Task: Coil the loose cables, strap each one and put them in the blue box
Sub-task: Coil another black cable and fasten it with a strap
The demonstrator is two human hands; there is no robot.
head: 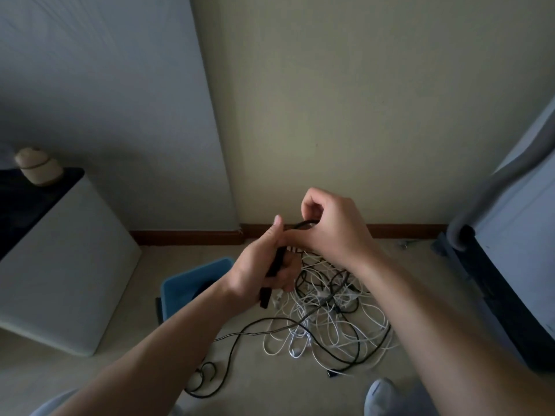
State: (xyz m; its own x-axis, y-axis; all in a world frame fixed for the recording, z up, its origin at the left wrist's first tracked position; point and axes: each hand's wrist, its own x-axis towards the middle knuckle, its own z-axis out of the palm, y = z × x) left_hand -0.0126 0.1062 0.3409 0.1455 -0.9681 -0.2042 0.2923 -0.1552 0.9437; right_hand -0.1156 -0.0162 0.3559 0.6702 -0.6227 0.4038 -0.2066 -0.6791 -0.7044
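The left arm [168, 349] hides half the blue box [186, 286], its inside too dark to tell

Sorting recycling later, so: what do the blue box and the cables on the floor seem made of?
Blue box: probably moulded plastic, smooth with even colour and a rounded rim. Cables: white and black, likely plastic or rubber sheathing, since they lie in soft loops; gloss is unclear in dim light.

The left forearm [156, 349] and right forearm [435, 319] are bare, coming in from 7 and 4 o'clock. The left hand [264, 265] and right hand [330, 226] are bare too. Pale grey-blue fabric [51, 405] shows at 7 o'clock, and a rounded grey-blue seamed shape [383, 396], knee or foot, lies at 5 o'clock.
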